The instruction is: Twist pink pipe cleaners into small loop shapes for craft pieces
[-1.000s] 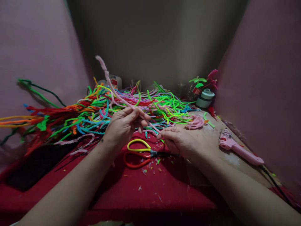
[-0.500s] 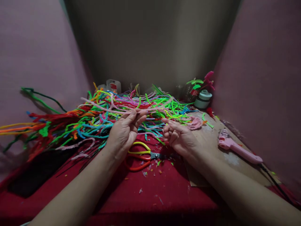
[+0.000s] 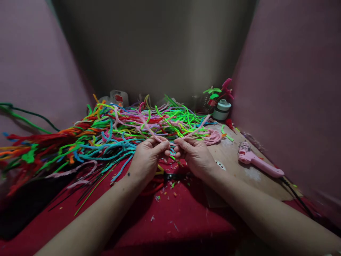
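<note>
A pale pink pipe cleaner (image 3: 190, 134) is pinched between the fingers of my left hand (image 3: 149, 154) and my right hand (image 3: 195, 156), which are close together over the red cloth. Its ends rise outward to both sides. Behind my hands spreads a large tangled heap of coloured pipe cleaners (image 3: 128, 124), green, blue, red, orange and pink. Scissors with yellow and red handles (image 3: 153, 190) lie below my hands, partly hidden by my left hand. A coil of pink pipe cleaner (image 3: 214, 137) rests beyond my right hand.
A pink glue gun (image 3: 262, 165) with a black cable lies on a tan board (image 3: 231, 160) at the right. A pale green jar (image 3: 222, 109) and pipe-cleaner flowers stand behind. A black item (image 3: 29, 202) lies left. Scraps dot the red cloth (image 3: 165, 227).
My right hand has closed on the pink pipe cleaner, which my left hand alone held before. Both hands are lower in view and nearer each other. The view has shifted to the right.
</note>
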### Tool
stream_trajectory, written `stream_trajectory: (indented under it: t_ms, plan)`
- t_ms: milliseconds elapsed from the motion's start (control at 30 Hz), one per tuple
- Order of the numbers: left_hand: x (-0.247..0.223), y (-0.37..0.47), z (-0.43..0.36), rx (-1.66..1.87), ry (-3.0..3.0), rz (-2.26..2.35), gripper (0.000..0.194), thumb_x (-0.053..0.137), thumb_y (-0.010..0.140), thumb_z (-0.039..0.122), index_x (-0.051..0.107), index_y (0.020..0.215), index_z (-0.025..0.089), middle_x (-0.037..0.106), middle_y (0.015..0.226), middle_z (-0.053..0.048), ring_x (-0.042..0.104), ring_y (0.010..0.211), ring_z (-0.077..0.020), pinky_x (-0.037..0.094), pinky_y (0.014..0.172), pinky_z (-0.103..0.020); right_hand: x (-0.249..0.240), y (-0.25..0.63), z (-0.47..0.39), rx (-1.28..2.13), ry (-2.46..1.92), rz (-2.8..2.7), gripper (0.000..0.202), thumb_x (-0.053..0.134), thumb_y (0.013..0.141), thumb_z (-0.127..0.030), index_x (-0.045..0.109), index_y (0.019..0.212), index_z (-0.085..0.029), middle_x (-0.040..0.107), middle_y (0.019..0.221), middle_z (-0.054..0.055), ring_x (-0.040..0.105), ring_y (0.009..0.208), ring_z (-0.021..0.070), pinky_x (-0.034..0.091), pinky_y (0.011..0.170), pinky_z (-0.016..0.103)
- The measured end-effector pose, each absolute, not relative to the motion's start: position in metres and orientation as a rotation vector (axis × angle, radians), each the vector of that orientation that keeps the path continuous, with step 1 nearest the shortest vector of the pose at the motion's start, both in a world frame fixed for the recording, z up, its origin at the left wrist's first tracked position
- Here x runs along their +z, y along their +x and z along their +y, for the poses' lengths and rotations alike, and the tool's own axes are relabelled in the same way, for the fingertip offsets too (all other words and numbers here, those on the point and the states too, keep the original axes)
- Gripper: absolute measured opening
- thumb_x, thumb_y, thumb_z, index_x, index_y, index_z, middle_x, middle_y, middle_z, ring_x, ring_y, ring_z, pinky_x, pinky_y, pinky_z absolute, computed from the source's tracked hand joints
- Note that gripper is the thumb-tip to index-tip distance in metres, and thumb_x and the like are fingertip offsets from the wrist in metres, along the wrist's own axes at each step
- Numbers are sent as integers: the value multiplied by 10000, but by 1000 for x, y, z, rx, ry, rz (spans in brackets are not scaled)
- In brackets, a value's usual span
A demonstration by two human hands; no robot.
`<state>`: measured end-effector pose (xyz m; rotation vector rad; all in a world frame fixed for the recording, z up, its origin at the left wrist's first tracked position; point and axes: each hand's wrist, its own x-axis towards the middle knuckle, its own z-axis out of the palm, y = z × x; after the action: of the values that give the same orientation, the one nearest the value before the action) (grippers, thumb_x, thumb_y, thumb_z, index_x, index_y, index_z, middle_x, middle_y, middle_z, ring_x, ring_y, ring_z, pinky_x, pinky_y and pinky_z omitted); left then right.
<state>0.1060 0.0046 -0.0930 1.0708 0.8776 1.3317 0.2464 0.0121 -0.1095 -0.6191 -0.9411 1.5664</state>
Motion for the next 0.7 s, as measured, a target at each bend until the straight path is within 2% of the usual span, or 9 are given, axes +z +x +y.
stream_trajectory:
  t_ms: [200, 333, 500, 600, 700]
  plan:
    - [-92, 104, 3, 1192, 1153, 947, 181, 697, 698, 283, 600, 747, 139, 633, 646, -13, 571, 533, -95, 424, 511, -198, -107, 247, 11, 1629, -591, -949, 203, 744, 657, -280, 655, 728, -111, 623, 647, 12, 579, 521, 92, 503, 513, 235]
    - [-90, 104, 1, 1248, 1254, 1043, 170, 693, 699, 282, 606, 728, 139, 593, 624, 13, 543, 522, -79, 407, 503, -180, -109, 247, 12, 1596, -658, -978, 214, 737, 657, -285, 616, 719, -120, 621, 621, 4, 572, 501, 88, 480, 498, 218]
    - [-86, 104, -1, 1208, 1393, 1056, 155, 675, 716, 284, 628, 753, 142, 567, 597, 30, 491, 505, -59, 388, 496, -166, -107, 249, 7, 1461, -890, -1254, 240, 670, 694, -331, 541, 644, -136, 578, 546, -22, 508, 421, 73, 404, 423, 193]
    - [-85, 104, -2, 1172, 1397, 1023, 196, 682, 707, 273, 644, 860, 156, 604, 684, 19, 509, 545, -69, 403, 507, -174, -105, 250, 4, 1374, -981, -1443, 258, 625, 726, -343, 511, 601, -148, 482, 464, -54, 424, 382, 60, 319, 373, 180]
    - [-86, 103, -2, 1126, 1402, 996, 220, 666, 724, 276, 656, 910, 159, 626, 753, 2, 539, 597, -81, 435, 552, -186, -105, 250, 3, 1309, -1015, -1534, 244, 613, 736, -347, 543, 625, -142, 459, 476, -58, 382, 397, 46, 283, 374, 174]
